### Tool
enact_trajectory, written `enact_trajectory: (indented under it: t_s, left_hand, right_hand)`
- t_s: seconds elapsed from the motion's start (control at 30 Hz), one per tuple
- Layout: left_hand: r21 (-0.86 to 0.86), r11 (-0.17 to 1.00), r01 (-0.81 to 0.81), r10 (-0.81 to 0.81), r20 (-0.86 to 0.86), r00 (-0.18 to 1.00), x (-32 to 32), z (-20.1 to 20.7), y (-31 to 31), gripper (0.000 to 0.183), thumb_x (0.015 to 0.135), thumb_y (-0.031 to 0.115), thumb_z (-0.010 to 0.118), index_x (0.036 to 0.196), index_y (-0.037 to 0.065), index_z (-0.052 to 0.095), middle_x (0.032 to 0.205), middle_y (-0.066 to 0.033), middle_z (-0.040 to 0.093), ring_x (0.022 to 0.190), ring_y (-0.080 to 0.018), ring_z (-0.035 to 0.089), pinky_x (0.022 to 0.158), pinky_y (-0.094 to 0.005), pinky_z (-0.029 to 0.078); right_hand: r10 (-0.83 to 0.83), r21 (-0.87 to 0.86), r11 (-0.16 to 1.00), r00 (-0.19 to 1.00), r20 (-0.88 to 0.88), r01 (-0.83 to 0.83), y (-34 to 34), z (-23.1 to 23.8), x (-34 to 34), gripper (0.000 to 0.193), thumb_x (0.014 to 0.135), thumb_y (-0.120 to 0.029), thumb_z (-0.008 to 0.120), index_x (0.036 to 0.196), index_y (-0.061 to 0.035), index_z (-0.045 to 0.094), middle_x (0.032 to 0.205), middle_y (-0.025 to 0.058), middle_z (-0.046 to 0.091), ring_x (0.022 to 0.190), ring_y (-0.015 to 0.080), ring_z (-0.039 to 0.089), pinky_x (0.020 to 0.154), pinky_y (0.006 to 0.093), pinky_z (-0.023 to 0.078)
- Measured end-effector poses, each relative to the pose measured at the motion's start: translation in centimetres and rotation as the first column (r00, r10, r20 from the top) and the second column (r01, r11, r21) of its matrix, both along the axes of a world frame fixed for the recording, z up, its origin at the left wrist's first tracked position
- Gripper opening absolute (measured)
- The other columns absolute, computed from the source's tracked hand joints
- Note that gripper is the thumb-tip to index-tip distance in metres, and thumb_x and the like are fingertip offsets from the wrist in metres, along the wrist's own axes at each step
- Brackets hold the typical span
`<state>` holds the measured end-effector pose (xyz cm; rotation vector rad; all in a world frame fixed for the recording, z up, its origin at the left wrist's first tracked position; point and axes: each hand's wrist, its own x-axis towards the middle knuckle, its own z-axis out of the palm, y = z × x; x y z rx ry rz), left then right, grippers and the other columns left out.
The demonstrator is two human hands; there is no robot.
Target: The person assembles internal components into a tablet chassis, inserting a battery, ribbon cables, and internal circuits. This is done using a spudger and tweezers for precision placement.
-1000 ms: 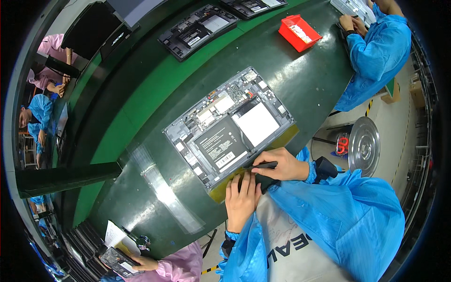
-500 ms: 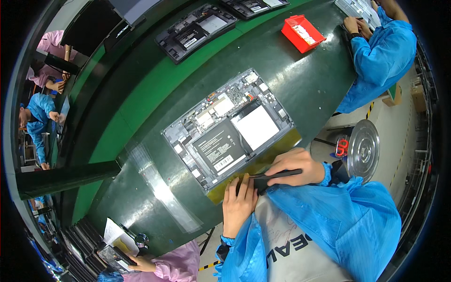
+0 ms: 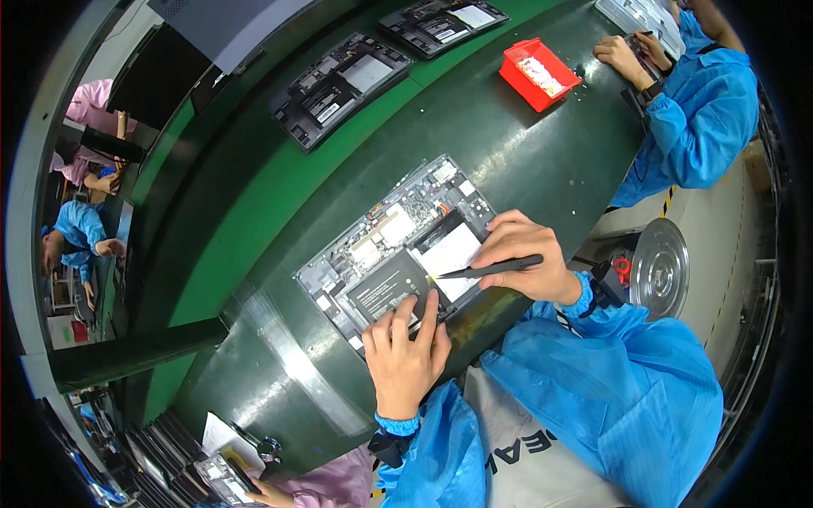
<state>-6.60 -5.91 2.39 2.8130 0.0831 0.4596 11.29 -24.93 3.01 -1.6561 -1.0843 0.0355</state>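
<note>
An opened laptop or tablet housing point(image 3: 320, 278) lies in front of me, its circuit board and batteries exposed. My right hand point(image 3: 533, 254) grips a pair of black tweezers point(image 3: 508, 265) over the white-faced block point(image 3: 449, 252) on the right. The tips point left, at a small yellow spot point(image 3: 434, 277) by the gap between that block and the black battery point(image 3: 385, 290). Spread fingers of my left hand point(image 3: 402, 360) rest on the lower edge of the black battery, close to the tips. That hand covers the housing's near edge.
Two more opened housings point(image 3: 339, 89) stand on the green strip at the back. A red bin point(image 3: 539, 74) holds small pale pieces. Clear tape point(image 3: 296, 364) runs along the table at left. A co-worker's blue sleeve point(image 3: 703, 118) is at right, and a round metal stool point(image 3: 660, 269) below it.
Both hands have moved from the table's near edge up onto the housing. The tweezers now point at the gap between the blocks, and the left fingers have spread over the battery.
</note>
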Motion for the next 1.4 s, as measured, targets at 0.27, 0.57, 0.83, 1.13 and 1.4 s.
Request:
enact_trajectory:
  t_s: [0.27,0.57,0.83,1.13,1.4]
  left_hand:
    - [0.028,0.999,0.023,-0.024,0.028,0.999,0.5,0.3,0.2,0.046,0.081,0.022,0.077,0.126,0.02,0.077,0.13,-0.0011,0.062,0.105,-0.0278,0.053,0.094,-0.0427,0.045]
    - [-0.015,0.993,0.113,-0.112,0.062,0.992,2.1,1.2,0.6,0.036,0.08,0.022,0.077,0.113,0.008,0.075,0.122,-0.0014,0.069,0.106,-0.025,0.06,0.091,-0.0431,0.045]
    - [0.033,0.959,0.283,-0.285,0.119,0.951,-5.0,-3.5,-3.7,0.034,0.086,0.024,0.073,0.116,0.007,0.075,0.124,-0.0086,0.067,0.111,-0.0251,0.062,0.09,-0.0379,0.052]
    - [-0.131,0.99,0.053,-0.076,-0.175,0.982,-7.5,-4.4,-4.7,0.041,0.09,0.023,0.074,0.124,0.001,0.072,0.132,-0.0099,0.066,0.12,-0.0327,0.059,0.097,-0.0443,0.054]
    - [-0.174,0.983,0.062,-0.092,-0.17,0.981,-7.9,-4.5,-4.7,0.038,0.089,0.023,0.075,0.118,-0.002,0.072,0.124,-0.0128,0.066,0.119,-0.0372,0.06,0.097,-0.0479,0.055]
  right_hand:
    - [0.007,-0.127,0.992,1.0,-0.007,-0.008,0.4,0.1,-0.3,0.025,0.078,-0.022,0.091,0.1,-0.0129,0.084,0.093,-0.0012,0.079,0.093,0.0141,0.071,0.108,0.042,0.041]
    - [-0.033,-0.152,0.988,0.998,0.051,0.04,0.0,-0.4,-0.9,0.024,0.08,-0.018,0.091,0.1,-0.008,0.082,0.091,0.0026,0.078,0.092,0.017,0.071,0.099,0.0401,0.048]
    - [0.084,-0.06,0.992,0.924,-0.374,-0.115,-3.3,-1.5,-7.0,0.022,0.082,-0.002,0.087,0.101,0.0014,0.076,0.091,0.0138,0.077,0.079,0.0222,0.073,0.068,0.0315,0.055]
    - [0.018,-0.307,0.944,0.947,-0.321,-0.122,-0.8,-6.1,-9.0,0.019,0.09,-0.011,0.08,0.104,-0.0006,0.074,0.1,0.0134,0.076,0.09,0.0297,0.074,0.079,0.036,0.058]
    - [0.176,-0.289,0.93,0.966,-0.19,-0.226,0.4,-6.2,-10.1,0.02,0.093,-0.013,0.076,0.11,-0.0032,0.072,0.096,0.0112,0.072,0.084,0.0298,0.071,0.073,0.0382,0.058]
